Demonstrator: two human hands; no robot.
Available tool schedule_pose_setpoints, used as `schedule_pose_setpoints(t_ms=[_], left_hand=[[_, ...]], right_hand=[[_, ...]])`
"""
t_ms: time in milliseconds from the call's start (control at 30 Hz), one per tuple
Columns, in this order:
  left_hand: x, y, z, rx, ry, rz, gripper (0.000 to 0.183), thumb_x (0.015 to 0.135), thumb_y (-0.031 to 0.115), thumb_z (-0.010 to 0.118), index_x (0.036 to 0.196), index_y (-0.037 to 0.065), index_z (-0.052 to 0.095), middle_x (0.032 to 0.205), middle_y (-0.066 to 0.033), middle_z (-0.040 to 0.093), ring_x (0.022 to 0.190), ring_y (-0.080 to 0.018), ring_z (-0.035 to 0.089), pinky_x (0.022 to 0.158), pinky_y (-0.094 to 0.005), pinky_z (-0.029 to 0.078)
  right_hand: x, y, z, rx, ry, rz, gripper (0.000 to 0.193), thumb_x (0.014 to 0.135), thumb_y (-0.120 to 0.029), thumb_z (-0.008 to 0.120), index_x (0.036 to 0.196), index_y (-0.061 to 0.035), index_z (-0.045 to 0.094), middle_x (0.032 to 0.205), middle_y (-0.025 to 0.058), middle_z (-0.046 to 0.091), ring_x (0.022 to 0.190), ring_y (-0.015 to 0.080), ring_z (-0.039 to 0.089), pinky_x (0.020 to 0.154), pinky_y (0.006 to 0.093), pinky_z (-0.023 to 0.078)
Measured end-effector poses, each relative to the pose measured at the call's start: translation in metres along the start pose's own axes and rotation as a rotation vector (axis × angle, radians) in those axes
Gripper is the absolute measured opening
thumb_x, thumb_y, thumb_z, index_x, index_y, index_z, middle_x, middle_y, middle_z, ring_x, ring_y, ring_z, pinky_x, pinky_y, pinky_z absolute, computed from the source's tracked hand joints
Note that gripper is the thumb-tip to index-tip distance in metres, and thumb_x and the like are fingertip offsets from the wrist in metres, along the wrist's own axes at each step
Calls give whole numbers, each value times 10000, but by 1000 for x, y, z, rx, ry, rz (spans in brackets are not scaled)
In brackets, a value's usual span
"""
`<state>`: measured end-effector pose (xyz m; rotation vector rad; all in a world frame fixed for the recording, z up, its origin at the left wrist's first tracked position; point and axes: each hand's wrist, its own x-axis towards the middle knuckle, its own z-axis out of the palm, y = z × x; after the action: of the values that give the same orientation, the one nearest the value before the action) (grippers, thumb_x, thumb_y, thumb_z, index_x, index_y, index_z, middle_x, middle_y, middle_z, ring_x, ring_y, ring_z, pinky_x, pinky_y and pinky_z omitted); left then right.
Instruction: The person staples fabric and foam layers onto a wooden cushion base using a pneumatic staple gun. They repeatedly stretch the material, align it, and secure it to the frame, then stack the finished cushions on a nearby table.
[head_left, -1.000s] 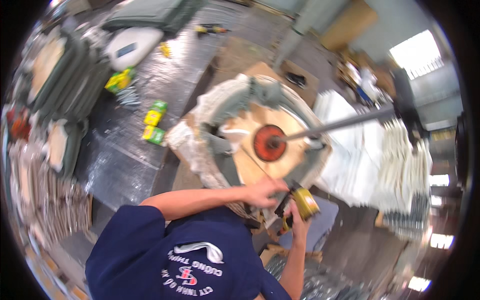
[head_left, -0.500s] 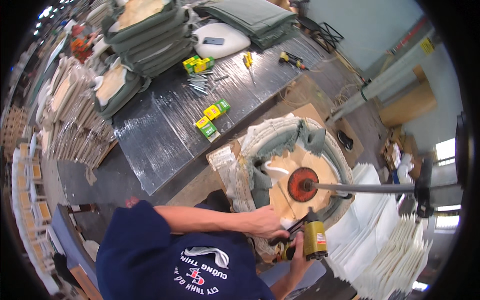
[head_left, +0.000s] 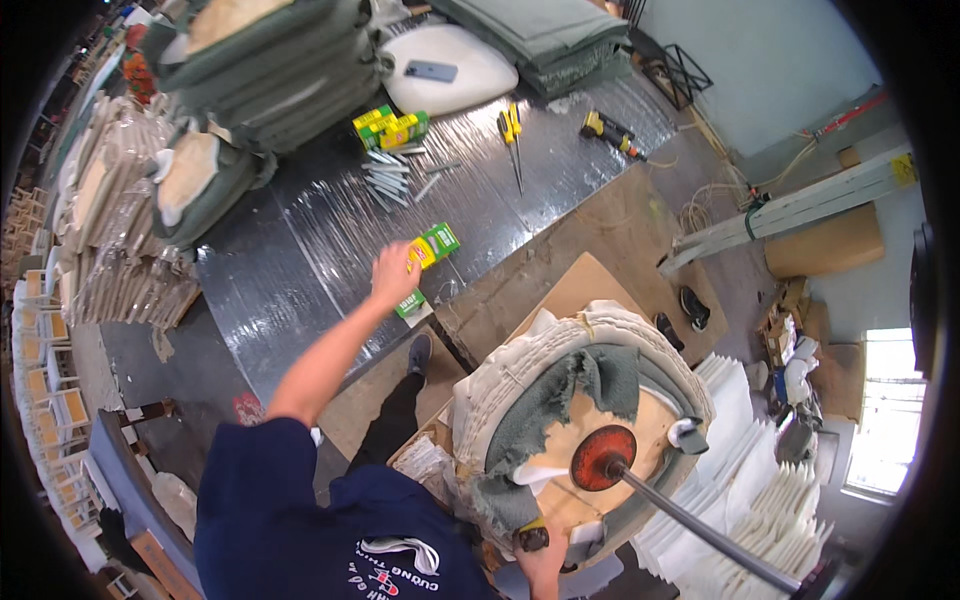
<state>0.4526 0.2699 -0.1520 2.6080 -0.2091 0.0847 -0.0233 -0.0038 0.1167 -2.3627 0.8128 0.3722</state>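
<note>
My left hand (head_left: 393,272) reaches out over the table, its fingers bent onto a pair of small yellow-green boxes. One box (head_left: 438,243) shows beyond the fingers, and the green end of the other (head_left: 410,304) shows below the hand. At the near edge of a round padded seat (head_left: 545,470), my right hand (head_left: 545,560) is wrapped round a staple gun (head_left: 534,537), of which mostly one dark end shows. Green fabric (head_left: 530,415) with ragged edges is folded over the seat's wooden panel. A red disc (head_left: 603,458) on a metal rod (head_left: 690,525) rests against the panel.
On the wrapped table (head_left: 330,235) lie metal strips (head_left: 388,180), more boxes (head_left: 390,127), yellow-handled scissors (head_left: 511,135), a second air tool (head_left: 610,132) and a phone (head_left: 431,71) on a white pad. Padded seats (head_left: 270,80) are stacked left; white sheets (head_left: 720,460) lie right.
My left hand has left the staple gun and moved up and left to the boxes on the table. The right hand has lowered the staple gun to the seat's near edge.
</note>
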Motion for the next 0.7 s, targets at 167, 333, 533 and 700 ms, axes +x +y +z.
schedule_pose_setpoints(t_ms=[167,333,533,700], left_hand=[[159,-43,73,370,59,-55,461,890,351,770,1271,114,665,1279,-131,627,1274,-324,552,1013,-551,452],[207,-21,102,383,-134,-100,377,906,344,753,1208,120,720,1307,-130,638,1292,-343,557,1032,-551,460],[155,-7,81,-43,-63,-138,282,1017,370,647,1174,136,636,1081,-89,730,1110,-343,669,951,-536,468],[52,69,9,-668,-113,136,190,1076,172,609,1212,45,572,911,-103,724,853,-227,698,758,-354,520]], right_hand=[[-11,6,38,29,91,29,514,820,-99,758,1331,-70,718,1159,231,764,1064,328,754,899,401,580],[-6,-50,63,80,142,348,430,714,-154,808,1128,-57,738,896,197,729,841,411,723,782,431,561],[4,-72,57,99,281,266,451,664,-260,865,1065,-84,758,723,197,693,696,437,702,638,476,549],[3,-61,68,190,424,169,510,669,-281,889,1151,-141,798,755,177,725,695,404,720,667,469,575]])
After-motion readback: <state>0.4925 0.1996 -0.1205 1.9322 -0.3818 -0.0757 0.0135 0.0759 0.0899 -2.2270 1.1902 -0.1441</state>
